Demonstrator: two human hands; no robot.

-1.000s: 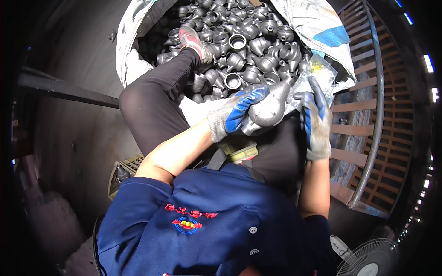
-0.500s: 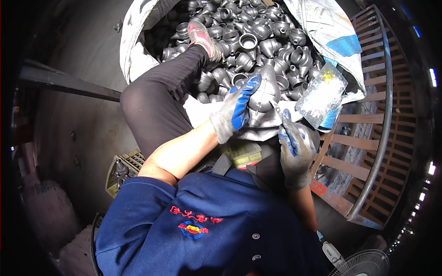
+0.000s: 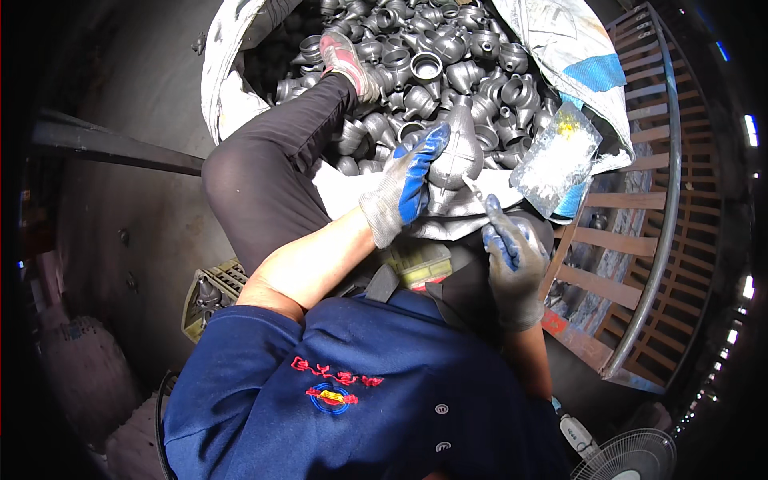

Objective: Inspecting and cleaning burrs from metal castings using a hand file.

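My left hand (image 3: 406, 180), in a grey glove with blue-coated palm, is closed around the side of a grey bulb-shaped part (image 3: 458, 156). The part has a narrow neck pointing away from me and seam lines crossing its round body. My right hand (image 3: 514, 260), gloved the same way, grips a slim pale knife (image 3: 474, 190), with the index finger stretched along it. The knife's tip is at the near right side of the bulb; whether it touches cannot be made out. The handle is hidden in the glove.
Many similar grey parts (image 3: 424, 68) fill a big white sack (image 3: 232, 88) ahead; my left foot rests among them. A clear plastic bag (image 3: 560, 160) lies on its right edge. Slatted metal rack (image 3: 616, 240) at right, yellow crate (image 3: 196, 308) at lower left, fan (image 3: 640, 456) at lower right.
The knife's tip has moved slightly left, closer to the bulb's lower side. My left hand keeps its hold, and the whole view has shifted a little.
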